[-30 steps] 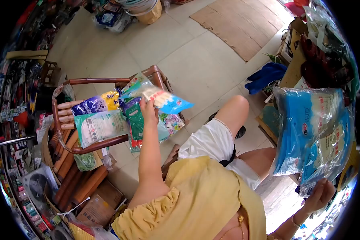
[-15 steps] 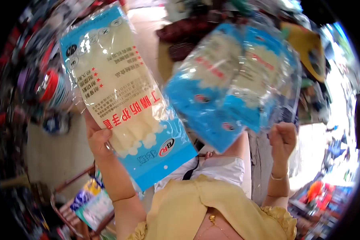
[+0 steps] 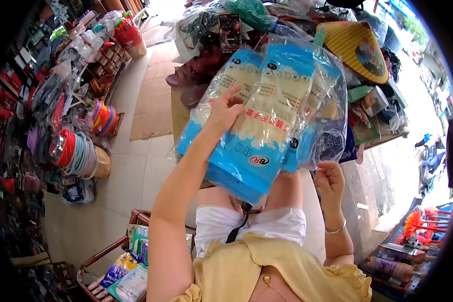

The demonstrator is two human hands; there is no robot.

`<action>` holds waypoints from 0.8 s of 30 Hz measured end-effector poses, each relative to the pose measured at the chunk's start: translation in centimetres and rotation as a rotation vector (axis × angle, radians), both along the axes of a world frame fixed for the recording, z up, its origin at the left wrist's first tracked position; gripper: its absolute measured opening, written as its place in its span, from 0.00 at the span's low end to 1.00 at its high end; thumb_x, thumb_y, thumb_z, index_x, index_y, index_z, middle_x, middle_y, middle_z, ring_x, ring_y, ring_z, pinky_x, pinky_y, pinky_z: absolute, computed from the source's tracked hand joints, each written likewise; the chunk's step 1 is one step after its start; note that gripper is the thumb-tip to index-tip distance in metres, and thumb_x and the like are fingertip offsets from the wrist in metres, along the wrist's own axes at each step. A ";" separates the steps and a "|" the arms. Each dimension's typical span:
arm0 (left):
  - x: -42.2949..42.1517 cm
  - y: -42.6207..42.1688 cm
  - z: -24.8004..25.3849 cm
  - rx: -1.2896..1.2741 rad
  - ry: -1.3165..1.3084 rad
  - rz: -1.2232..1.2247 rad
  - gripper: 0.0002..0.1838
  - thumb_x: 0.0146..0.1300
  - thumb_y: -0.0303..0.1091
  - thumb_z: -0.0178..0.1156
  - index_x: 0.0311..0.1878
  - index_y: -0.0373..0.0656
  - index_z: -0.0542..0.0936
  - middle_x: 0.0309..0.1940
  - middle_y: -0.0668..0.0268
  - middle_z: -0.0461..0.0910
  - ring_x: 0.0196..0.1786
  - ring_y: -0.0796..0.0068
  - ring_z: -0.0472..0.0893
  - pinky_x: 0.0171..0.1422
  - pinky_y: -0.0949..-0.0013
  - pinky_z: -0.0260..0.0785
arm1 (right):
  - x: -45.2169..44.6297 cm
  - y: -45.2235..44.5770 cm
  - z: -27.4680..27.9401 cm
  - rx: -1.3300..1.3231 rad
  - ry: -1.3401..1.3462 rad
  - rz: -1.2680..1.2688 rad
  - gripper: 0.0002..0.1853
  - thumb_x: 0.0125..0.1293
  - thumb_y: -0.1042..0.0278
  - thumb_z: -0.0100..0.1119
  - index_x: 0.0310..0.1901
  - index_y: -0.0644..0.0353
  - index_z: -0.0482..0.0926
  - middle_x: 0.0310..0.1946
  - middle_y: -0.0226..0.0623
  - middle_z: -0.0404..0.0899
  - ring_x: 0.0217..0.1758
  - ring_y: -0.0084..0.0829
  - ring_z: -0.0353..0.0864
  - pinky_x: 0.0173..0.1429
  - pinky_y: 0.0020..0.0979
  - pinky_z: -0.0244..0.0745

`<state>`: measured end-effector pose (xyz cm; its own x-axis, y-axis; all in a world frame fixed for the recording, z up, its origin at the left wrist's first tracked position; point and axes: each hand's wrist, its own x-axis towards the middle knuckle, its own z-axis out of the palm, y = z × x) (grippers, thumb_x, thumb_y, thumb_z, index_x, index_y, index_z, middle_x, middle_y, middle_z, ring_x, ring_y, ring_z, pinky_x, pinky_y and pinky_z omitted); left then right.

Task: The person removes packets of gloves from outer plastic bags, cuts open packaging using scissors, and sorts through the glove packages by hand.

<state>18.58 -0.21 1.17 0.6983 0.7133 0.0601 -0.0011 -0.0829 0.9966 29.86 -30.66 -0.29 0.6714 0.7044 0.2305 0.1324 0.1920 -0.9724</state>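
Flat packs of nitrile gloves, blue and cream with red lettering, lie overlapping before my knees. My left hand (image 3: 225, 113) rests over the left glove pack (image 3: 199, 118), its fingers partly spread and no pack gripped between them. Beside it lies the middle glove pack (image 3: 274, 100), its printed front facing up. A clear plastic bag (image 3: 332, 136) surrounds the packs on the right. My right hand (image 3: 329, 183) is closed in a pinch on the lower edge of this bag.
Dark red shoes (image 3: 191, 75) and a yellow conical hat (image 3: 357, 50) sit behind the packs. A reddish-brown chair (image 3: 93, 259) with packaged goods stands at lower left. Coiled hoses (image 3: 80, 158) are on the left floor, and orange brushes (image 3: 415, 224) at right.
The glove pack that my left hand held up on the left now lies among the others. My left hand has moved right and let go. My right hand has shifted slightly left and down.
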 end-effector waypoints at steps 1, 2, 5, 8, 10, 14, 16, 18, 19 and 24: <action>0.3 -0.5 0.2 0.025 -0.043 -0.006 0.33 0.51 0.24 0.56 0.64 0.40 0.65 0.43 0.63 0.76 0.44 0.75 0.76 0.48 0.74 0.69 | -0.2 -0.1 -0.1 0.011 0.001 0.017 0.08 0.62 0.81 0.50 0.43 0.63 0.72 0.27 0.27 0.72 0.26 0.12 0.69 0.28 0.14 0.63; -0.2 -0.5 0.4 0.051 -0.085 0.021 0.32 0.52 0.24 0.55 0.64 0.40 0.64 0.46 0.61 0.76 0.45 0.73 0.76 0.51 0.73 0.69 | -0.7 0.2 -0.3 -0.016 -0.010 0.009 0.08 0.62 0.81 0.50 0.43 0.63 0.72 0.28 0.27 0.72 0.27 0.13 0.69 0.28 0.15 0.63; -3.6 -1.0 -0.9 0.182 -0.230 0.037 0.32 0.54 0.23 0.57 0.64 0.44 0.64 0.55 0.58 0.71 0.58 0.70 0.70 0.57 0.67 0.67 | -3.7 0.4 -0.5 -0.051 0.111 0.163 0.08 0.61 0.76 0.54 0.42 0.64 0.72 0.29 0.29 0.72 0.29 0.16 0.70 0.31 0.15 0.65; -11.8 -5.4 4.2 -0.077 -0.284 0.039 0.25 0.59 0.26 0.57 0.61 0.43 0.68 0.49 0.62 0.75 0.50 0.75 0.75 0.54 0.71 0.68 | -4.6 0.1 -1.7 -0.089 0.149 0.658 0.07 0.60 0.72 0.58 0.37 0.63 0.73 0.28 0.31 0.72 0.30 0.20 0.70 0.34 0.19 0.65; -17.9 -6.4 0.8 -0.045 -0.389 0.207 0.24 0.60 0.27 0.57 0.61 0.42 0.68 0.47 0.62 0.76 0.50 0.75 0.75 0.54 0.71 0.67 | -6.0 0.8 -3.1 -0.217 0.026 0.942 0.08 0.59 0.69 0.60 0.31 0.64 0.73 0.28 0.33 0.73 0.31 0.23 0.70 0.36 0.22 0.65; -31.4 -8.9 -10.2 0.025 -0.302 0.842 0.24 0.60 0.35 0.58 0.60 0.40 0.68 0.44 0.63 0.78 0.48 0.74 0.76 0.55 0.71 0.67 | -10.4 3.9 -5.2 -0.454 0.065 1.044 0.11 0.60 0.65 0.58 0.27 0.65 0.72 0.26 0.34 0.73 0.29 0.25 0.69 0.34 0.25 0.63; -39.6 -13.2 -15.3 -0.111 -0.294 1.380 0.23 0.59 0.31 0.56 0.59 0.44 0.69 0.41 0.67 0.75 0.43 0.76 0.75 0.49 0.72 0.68 | -10.6 4.9 -6.9 -0.472 -0.036 1.099 0.12 0.62 0.65 0.56 0.27 0.64 0.72 0.26 0.33 0.73 0.28 0.24 0.69 0.34 0.24 0.63; -48.3 -19.2 -18.9 -0.279 -0.320 1.755 0.31 0.54 0.31 0.58 0.62 0.42 0.63 0.47 0.63 0.71 0.44 0.71 0.73 0.51 0.69 0.68 | -11.4 5.5 -7.9 -0.479 -0.143 1.146 0.12 0.63 0.64 0.55 0.28 0.64 0.72 0.25 0.32 0.73 0.27 0.23 0.69 0.34 0.23 0.64; -51.3 -22.2 -20.7 -0.351 -0.498 2.120 0.36 0.54 0.30 0.57 0.66 0.43 0.55 0.52 0.59 0.68 0.44 0.66 0.73 0.50 0.64 0.68 | -11.8 5.6 -7.9 -0.526 -0.076 1.096 0.13 0.65 0.63 0.53 0.28 0.64 0.73 0.25 0.32 0.73 0.27 0.22 0.69 0.34 0.22 0.64; -59.8 -30.9 -22.0 -0.325 -0.532 2.461 0.32 0.57 0.29 0.55 0.63 0.44 0.53 0.61 0.58 0.63 0.60 0.58 0.68 0.60 0.48 0.59 | -14.0 6.3 -9.1 -0.567 0.097 1.025 0.12 0.68 0.64 0.50 0.30 0.63 0.73 0.26 0.30 0.73 0.28 0.18 0.68 0.33 0.19 0.64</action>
<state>-41.23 -31.08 -20.81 -0.9322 -0.1304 -0.3376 -0.3016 -0.2355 0.9239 15.83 -24.40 -9.39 -0.2710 0.9110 -0.3109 0.0881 -0.2982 -0.9504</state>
